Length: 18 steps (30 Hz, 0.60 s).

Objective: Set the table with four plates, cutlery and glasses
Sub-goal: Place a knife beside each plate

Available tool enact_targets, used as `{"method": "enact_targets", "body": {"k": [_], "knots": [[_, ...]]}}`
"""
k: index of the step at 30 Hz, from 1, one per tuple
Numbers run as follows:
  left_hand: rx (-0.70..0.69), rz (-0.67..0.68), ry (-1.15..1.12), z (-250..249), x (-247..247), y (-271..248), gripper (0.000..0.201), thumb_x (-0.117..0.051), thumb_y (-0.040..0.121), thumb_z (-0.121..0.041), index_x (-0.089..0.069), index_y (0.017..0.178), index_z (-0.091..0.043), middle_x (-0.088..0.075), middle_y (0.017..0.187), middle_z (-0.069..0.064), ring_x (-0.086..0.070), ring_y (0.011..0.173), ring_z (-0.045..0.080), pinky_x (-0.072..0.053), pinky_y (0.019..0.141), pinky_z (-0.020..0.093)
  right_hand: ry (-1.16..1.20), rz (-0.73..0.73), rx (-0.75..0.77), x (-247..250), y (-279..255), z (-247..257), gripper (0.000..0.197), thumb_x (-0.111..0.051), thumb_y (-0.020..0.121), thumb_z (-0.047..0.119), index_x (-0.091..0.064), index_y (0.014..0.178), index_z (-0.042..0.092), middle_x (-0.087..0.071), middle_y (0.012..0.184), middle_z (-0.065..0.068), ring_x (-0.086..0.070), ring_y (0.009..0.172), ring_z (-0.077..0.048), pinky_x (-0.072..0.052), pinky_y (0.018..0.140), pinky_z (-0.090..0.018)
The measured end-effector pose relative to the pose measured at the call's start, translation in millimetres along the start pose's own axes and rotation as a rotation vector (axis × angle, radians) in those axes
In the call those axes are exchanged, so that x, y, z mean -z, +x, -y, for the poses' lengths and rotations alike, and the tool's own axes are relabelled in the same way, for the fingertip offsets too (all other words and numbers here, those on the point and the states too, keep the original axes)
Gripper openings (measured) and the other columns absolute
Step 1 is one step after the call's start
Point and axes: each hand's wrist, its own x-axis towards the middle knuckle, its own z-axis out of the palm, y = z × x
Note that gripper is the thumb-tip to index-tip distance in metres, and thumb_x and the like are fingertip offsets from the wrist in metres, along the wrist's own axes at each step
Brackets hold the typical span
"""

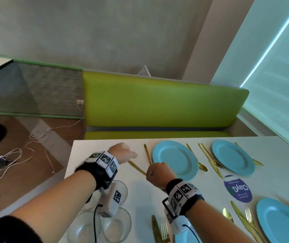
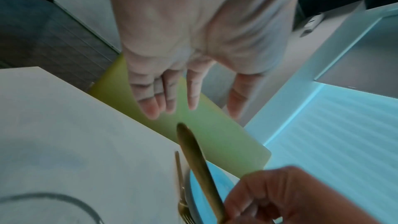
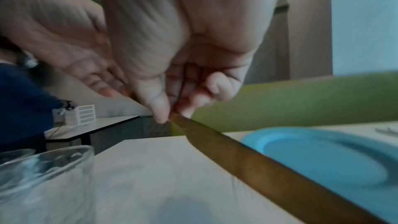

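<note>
My right hand (image 1: 150, 172) pinches a gold knife (image 1: 136, 167) between thumb and fingers (image 3: 159, 108), a little above the white table (image 1: 105, 172). The knife (image 3: 254, 163) slants left of the far-left blue plate (image 1: 175, 160), near a gold fork (image 1: 147, 153) lying by that plate's rim. My left hand (image 1: 131, 155) hovers open, fingers (image 2: 150, 108) straight, just past the knife's far end (image 2: 193, 156); I cannot tell if it touches. Three other blue plates lie at the far right (image 1: 233, 156), the near right (image 1: 280, 223) and the bottom edge (image 1: 184, 239), with gold cutlery beside them.
Three clear glasses (image 1: 117, 223) stand bunched near the table's near-left corner, under my left forearm. A round purple sticker (image 1: 237, 189) lies between the plates. A green bench (image 1: 157, 106) runs behind the far edge. Cables trail on the floor at the left (image 1: 17, 158).
</note>
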Motion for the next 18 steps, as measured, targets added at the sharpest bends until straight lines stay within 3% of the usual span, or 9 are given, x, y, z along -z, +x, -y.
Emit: {"method": "enact_targets", "body": {"k": [1,2,3,6,8,10,11,14,18], "knots": [[0.008,-0.047,-0.025,3.6,4.6,5.5,0.018,-0.056,0.089,-0.033,-0.056,0.078,-0.019,-0.055,0.099,0.008,-0.052,0.1,0.023,-0.039,0.087,0.026,0.004,0.026,-0.04,-7.9,13.9,-1.1,0.028,-0.049,0.083,0.02,-0.072,0.098,0.017,-0.07,0.103,-0.006,-0.064,0.097,-0.026,-0.056,0.082,-0.033],[0.028,-0.085,-0.051,7.1,7.5,13.0,0.028,-0.054,0.09,-0.031,-0.046,0.066,-0.022,-0.054,0.087,0.005,-0.049,0.093,0.022,-0.037,0.082,0.025,0.003,0.056,-0.073,-15.0,27.9,-1.1,0.028,-0.049,0.083,0.019,-0.071,0.099,0.014,-0.07,0.103,-0.007,-0.064,0.097,-0.026,-0.056,0.081,-0.033],[0.047,-0.107,-0.074,9.9,10.1,20.7,0.032,-0.053,0.091,-0.029,-0.041,0.062,-0.023,-0.052,0.08,0.003,-0.048,0.09,0.022,-0.038,0.08,0.026,-0.008,0.084,-0.095,-20.6,42.0,-0.1,0.027,-0.05,0.084,0.02,-0.071,0.099,0.011,-0.07,0.104,-0.007,-0.064,0.097,-0.026,-0.055,0.078,-0.031],[0.094,-0.144,-0.205,14.4,13.6,35.8,0.015,-0.053,0.092,-0.021,-0.055,0.077,-0.018,-0.055,0.089,0.009,-0.052,0.091,0.024,-0.05,0.092,0.034,-0.038,0.129,-0.185,-31.4,77.6,2.7,0.019,-0.05,0.089,0.022,-0.061,0.088,0.007,-0.065,0.096,-0.007,-0.056,0.08,-0.022,-0.038,0.049,-0.022],[0.087,-0.174,-0.244,17.4,15.3,44.1,0.01,-0.054,0.091,-0.017,-0.063,0.095,-0.016,-0.06,0.101,0.015,-0.056,0.098,0.027,-0.049,0.098,0.037,0.014,0.102,-0.261,-35.6,96.6,3.8,0.013,-0.051,0.09,0.021,-0.056,0.088,0.009,-0.053,0.076,-0.002,-0.049,0.075,-0.019,-0.026,0.042,-0.021],[0.088,-0.212,-0.25,20.9,15.9,54.5,0.022,-0.053,0.091,-0.017,-0.067,0.109,-0.011,-0.063,0.116,0.015,-0.057,0.113,0.031,-0.049,0.099,0.038,0.078,0.07,-0.328,-35.8,110.0,4.9,0.009,-0.052,0.09,0.017,-0.054,0.088,0.009,-0.046,0.066,0.0,-0.054,0.079,-0.021,-0.032,0.044,-0.02],[0.082,-0.233,-0.259,21.2,16.7,57.8,0.024,-0.053,0.092,-0.017,-0.067,0.11,-0.01,-0.064,0.118,0.015,-0.057,0.115,0.033,-0.049,0.098,0.038,0.096,0.066,-0.349,-35.4,115.2,5.3,0.008,-0.052,0.09,0.016,-0.057,0.092,0.009,-0.051,0.07,-0.002,-0.059,0.084,-0.023,-0.041,0.05,-0.021],[0.09,-0.257,-0.304,22.8,16.7,67.5,0.022,-0.052,0.091,-0.019,-0.067,0.105,-0.011,-0.067,0.111,0.017,-0.06,0.109,0.033,-0.052,0.095,0.039,0.151,0.066,-0.422,-37.6,127.7,3.7,0.022,-0.053,0.09,0.014,-0.062,0.106,0.003,-0.068,0.103,-0.009,-0.066,0.101,-0.025,-0.053,0.078,-0.028],[0.105,-0.243,-0.354,27.4,14.1,79.3,0.016,-0.052,0.09,-0.018,-0.064,0.1,-0.014,-0.066,0.092,0.014,-0.061,0.091,0.03,-0.052,0.094,0.04,0.229,0.039,-0.477,-43.5,139.9,0.5,0.022,-0.057,0.087,0.015,-0.063,0.105,0.003,-0.068,0.108,-0.01,-0.067,0.1,-0.026,-0.053,0.08,-0.03]]}}
